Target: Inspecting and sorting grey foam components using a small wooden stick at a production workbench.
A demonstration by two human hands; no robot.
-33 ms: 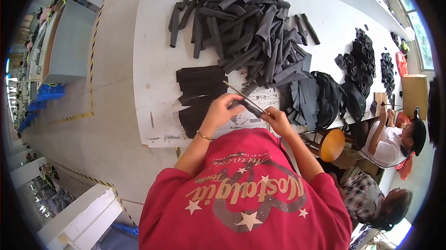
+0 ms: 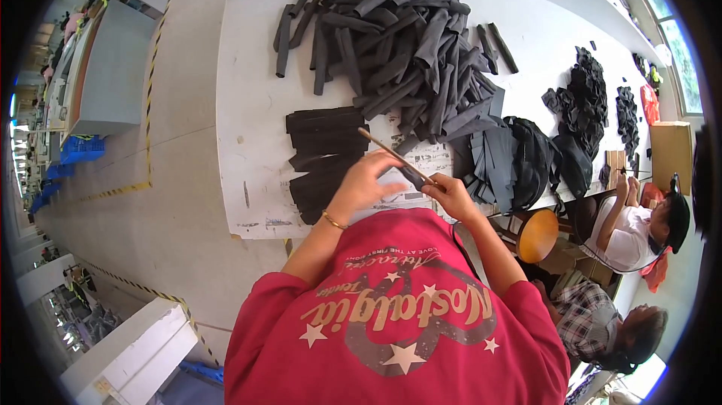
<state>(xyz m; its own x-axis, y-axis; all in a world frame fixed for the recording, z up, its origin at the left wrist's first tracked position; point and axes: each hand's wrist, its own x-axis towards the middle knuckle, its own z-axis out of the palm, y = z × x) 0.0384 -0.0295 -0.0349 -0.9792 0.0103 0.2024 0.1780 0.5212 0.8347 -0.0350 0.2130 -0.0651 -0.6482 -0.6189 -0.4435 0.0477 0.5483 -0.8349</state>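
A thin brownish rod (image 2: 383, 145) slants over the white table in front of me, its far tip pointing up and left. My right hand (image 2: 453, 198) is closed around the rod's near end. A dark strip of fabric (image 2: 412, 176) lies along the rod beside those fingers. My left hand (image 2: 368, 182) is at the rod's left side, thumb and fingers apart, fingertips close to the rod and fabric; whether they touch is unclear. Flat black fabric pieces (image 2: 323, 134) lie stacked just beyond the left hand. Farther off rises a heap of black fabric tubes (image 2: 398, 44).
Fanned dark fabric strips (image 2: 489, 160) and a black bag-like bundle (image 2: 530, 160) lie to the right. Small black pieces (image 2: 583, 97) are piled farther right. Beside the table are a round wooden stool (image 2: 538, 236) and two seated people. Yellow-black tape (image 2: 150, 104) marks the floor at left.
My left hand has shifted slightly right, and its thumb and fingers have spread from a more curled pose. The rod's far tip has moved a little; my right hand keeps its hold.
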